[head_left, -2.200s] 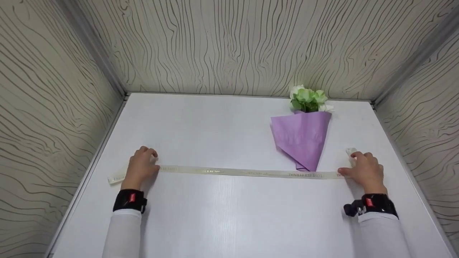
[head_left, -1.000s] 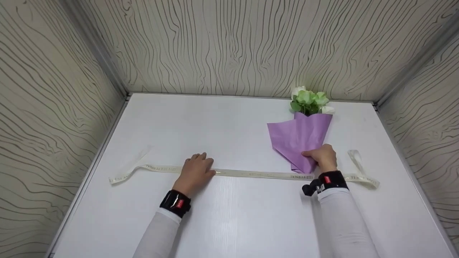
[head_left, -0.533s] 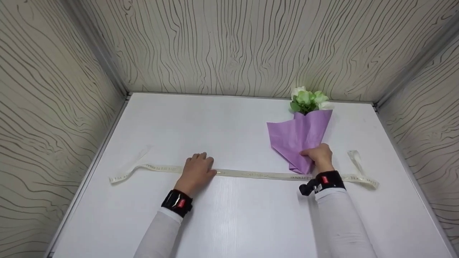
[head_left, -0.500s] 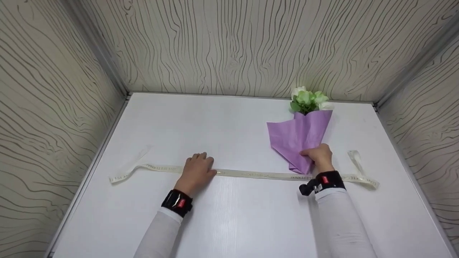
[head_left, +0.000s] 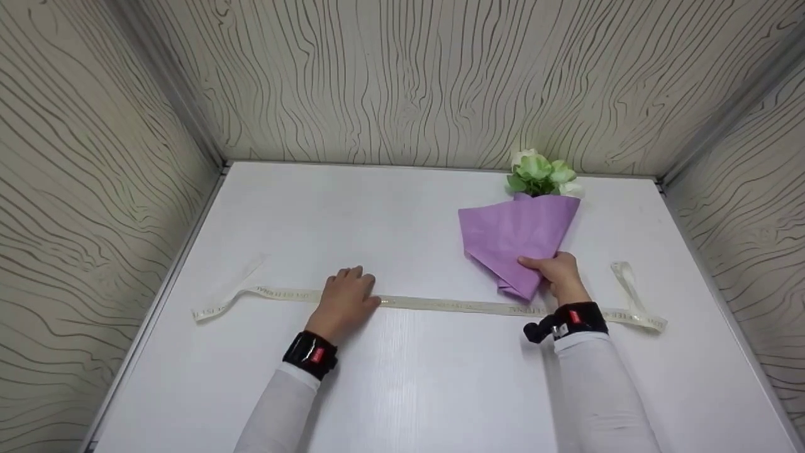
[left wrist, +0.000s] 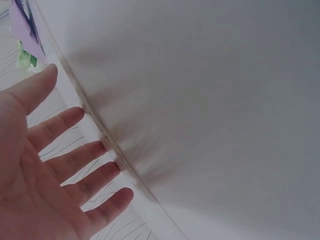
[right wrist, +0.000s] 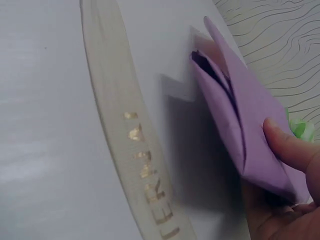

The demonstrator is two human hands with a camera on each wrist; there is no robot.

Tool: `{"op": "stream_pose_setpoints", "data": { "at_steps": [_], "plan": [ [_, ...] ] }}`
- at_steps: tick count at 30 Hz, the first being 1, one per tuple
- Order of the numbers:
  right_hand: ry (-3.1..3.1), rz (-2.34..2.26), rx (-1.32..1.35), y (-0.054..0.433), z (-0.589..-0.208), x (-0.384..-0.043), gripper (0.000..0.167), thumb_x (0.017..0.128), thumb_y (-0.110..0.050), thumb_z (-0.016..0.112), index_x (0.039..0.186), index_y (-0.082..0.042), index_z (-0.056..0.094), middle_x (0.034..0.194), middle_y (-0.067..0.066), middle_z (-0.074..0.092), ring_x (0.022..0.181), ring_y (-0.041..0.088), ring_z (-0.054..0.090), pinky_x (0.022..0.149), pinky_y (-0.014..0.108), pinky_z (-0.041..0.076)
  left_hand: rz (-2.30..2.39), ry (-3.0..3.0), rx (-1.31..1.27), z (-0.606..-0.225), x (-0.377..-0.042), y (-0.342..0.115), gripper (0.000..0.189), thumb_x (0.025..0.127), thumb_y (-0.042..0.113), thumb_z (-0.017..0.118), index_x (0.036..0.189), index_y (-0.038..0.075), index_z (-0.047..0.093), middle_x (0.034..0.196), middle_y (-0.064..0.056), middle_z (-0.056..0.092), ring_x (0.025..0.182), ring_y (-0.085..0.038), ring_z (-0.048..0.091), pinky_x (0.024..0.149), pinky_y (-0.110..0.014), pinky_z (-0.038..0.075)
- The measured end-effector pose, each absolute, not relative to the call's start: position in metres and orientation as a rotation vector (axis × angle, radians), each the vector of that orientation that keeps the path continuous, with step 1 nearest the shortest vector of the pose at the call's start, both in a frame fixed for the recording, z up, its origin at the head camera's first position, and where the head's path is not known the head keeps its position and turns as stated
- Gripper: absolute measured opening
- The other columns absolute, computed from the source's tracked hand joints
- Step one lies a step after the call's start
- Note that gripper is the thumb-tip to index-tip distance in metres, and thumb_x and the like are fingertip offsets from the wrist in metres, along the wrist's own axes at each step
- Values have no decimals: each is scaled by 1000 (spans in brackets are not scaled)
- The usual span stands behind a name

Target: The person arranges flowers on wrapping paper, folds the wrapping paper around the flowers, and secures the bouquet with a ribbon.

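Observation:
A cream ribbon (head_left: 440, 305) with gold lettering stretches across the white table, its two ends curling. My left hand (head_left: 343, 305) lies over the ribbon left of the middle. In the left wrist view its fingers (left wrist: 75, 161) are spread and fairly straight, tips at the ribbon's line. My right hand (head_left: 561, 274) grips the lower end of a bouquet (head_left: 519, 236) in purple wrapping paper. Its thumb (right wrist: 287, 147) presses on top and the other fingers go underneath, partly hidden. White and pale green flowers (head_left: 541, 173) stick out of the paper's far end. The bouquet's folded tail is raised above the table, beside the ribbon.
The white table (head_left: 390, 390) is bounded by wood-grain patterned panels (head_left: 402, 82) at the back and both sides. Grey metal posts (head_left: 173, 94) stand at the corners. The ribbon's right end (head_left: 629, 289) folds over itself beyond the right wrist.
Both hands have left the ribbon's ends and moved inward. The left came to rest on the ribbon; the right took hold of the bouquet, whose lower end has shifted left and lifted.

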State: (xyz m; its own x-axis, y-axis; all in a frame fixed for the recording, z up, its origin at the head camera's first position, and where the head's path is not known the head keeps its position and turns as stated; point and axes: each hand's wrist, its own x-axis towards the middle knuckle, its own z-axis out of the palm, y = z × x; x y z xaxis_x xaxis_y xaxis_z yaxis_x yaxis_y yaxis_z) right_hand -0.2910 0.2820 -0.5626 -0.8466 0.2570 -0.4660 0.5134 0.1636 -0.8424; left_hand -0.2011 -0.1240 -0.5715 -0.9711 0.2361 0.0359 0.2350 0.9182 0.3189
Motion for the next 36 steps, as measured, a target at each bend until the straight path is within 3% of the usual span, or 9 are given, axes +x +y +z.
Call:
{"op": "stream_pose_setpoints", "data": {
  "at_steps": [4, 11, 19, 25, 30, 36],
  "plan": [
    [2142, -1843, 736, 279, -562, -293, 90, 63, -18, 81, 132, 6, 30, 125, 16, 41, 101, 21, 51, 84, 29, 44, 527, 3093, 374, -571, -201, -122, 27, 80, 37, 61, 95, 15, 59, 116, -11, 52, 110, -29, 44, 88, -49, 33],
    [2048, -2027, 658, 261, -548, -284, 85, 63, -11, 80, 131, 5, 31, 115, 13, 45, 88, 15, 56, 77, 26, 48, 590, 3168, 443, -561, -206, -104, 45, 85, 30, 57, 122, 6, 50, 128, -15, 43, 120, -27, 37, 97, -42, 30],
    [2058, -2151, 548, 227, -538, -269, 84, 62, -8, 80, 130, 3, 32, 122, 13, 41, 103, 22, 48, 83, 25, 45, 860, 3323, 903, -525, -207, -63, 31, 87, 14, 53, 117, 3, 53, 126, -11, 46, 118, -22, 41, 99, -32, 29],
    [2024, -2240, 445, 201, -527, -255, 79, 62, -5, 79, 126, 3, 34, 120, 16, 45, 104, 25, 50, 83, 27, 45, 913, 3298, 1165, -509, -205, -33, 37, 88, 12, 51, 122, -2, 49, 129, -12, 44, 122, -23, 37, 103, -35, 23],
    [2083, -2257, 328, 184, -519, -245, 75, 60, -10, 81, 121, 2, 40, 114, 16, 50, 99, 25, 53, 81, 30, 47, 837, 3343, 1033, -501, -204, -20, 43, 91, 21, 48, 126, -3, 44, 130, -14, 43, 123, -24, 36, 103, -39, 21],
    [2122, -2298, 195, 171, -511, -239, 74, 59, -12, 82, 120, 1, 42, 113, 14, 51, 101, 23, 52, 85, 31, 44, 996, 3365, 766, -495, -205, -11, 47, 92, 27, 43, 129, -3, 42, 128, -17, 45, 119, -26, 40, 100, -37, 29]
  ]
}}
